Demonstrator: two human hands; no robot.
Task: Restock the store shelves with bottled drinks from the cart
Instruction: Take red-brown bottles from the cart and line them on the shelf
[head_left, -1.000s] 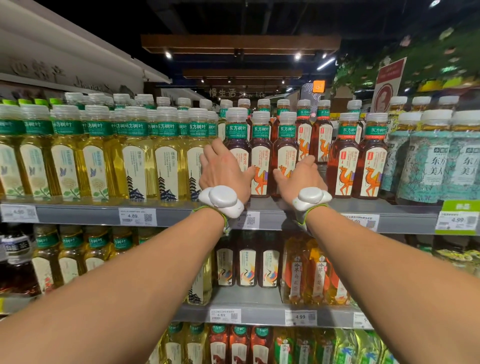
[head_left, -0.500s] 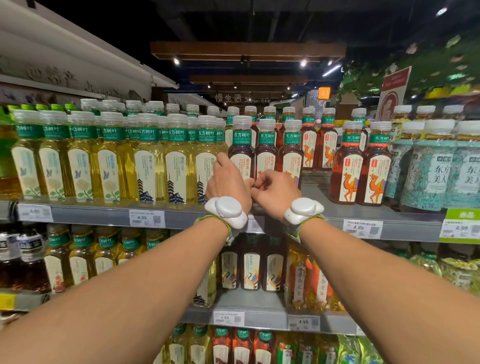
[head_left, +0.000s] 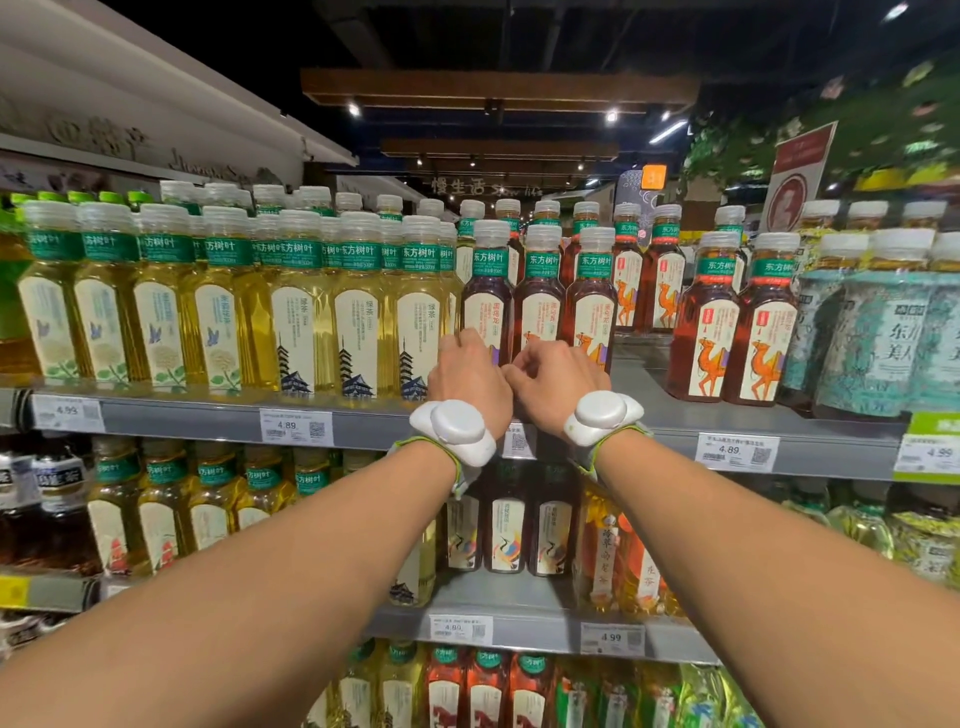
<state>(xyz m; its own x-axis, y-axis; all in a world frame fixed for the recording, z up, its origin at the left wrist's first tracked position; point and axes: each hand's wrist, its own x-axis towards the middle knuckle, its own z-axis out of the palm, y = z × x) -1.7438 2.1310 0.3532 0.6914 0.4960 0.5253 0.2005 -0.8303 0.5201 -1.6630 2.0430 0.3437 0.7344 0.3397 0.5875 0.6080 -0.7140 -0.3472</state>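
Both hands sit low against the front row, backs toward the camera. The left hand (head_left: 467, 376) has its fingers tucked behind its own knuckles at the foot of the leftmost of the three dark tea bottles (head_left: 540, 306). The right hand (head_left: 556, 382) is curled in front of the middle and right ones, its knuckles nearly touching the left hand's. Whether either hand actually clasps a bottle or only nudges its base is hidden, so I cannot tell.

The three bottles stand upright at the near edge of the upper shelf (head_left: 208, 421), labels facing out. This looks like the facing-up step, squaring the newly placed bottles with their neighbours.

To do it well:
- Push low, near the base, so the tall bottles slide rather than tip.
- Line their fronts up with the yellow tea bottles (head_left: 358, 332) just to the left.
- Watch the bare shelf on the right, before the amber bottles (head_left: 711, 332). Nothing there props up a leaning bottle.
- Keep the bulky white wrist units (head_left: 457, 431) clear of the shelf lip.

The cart is out of view.
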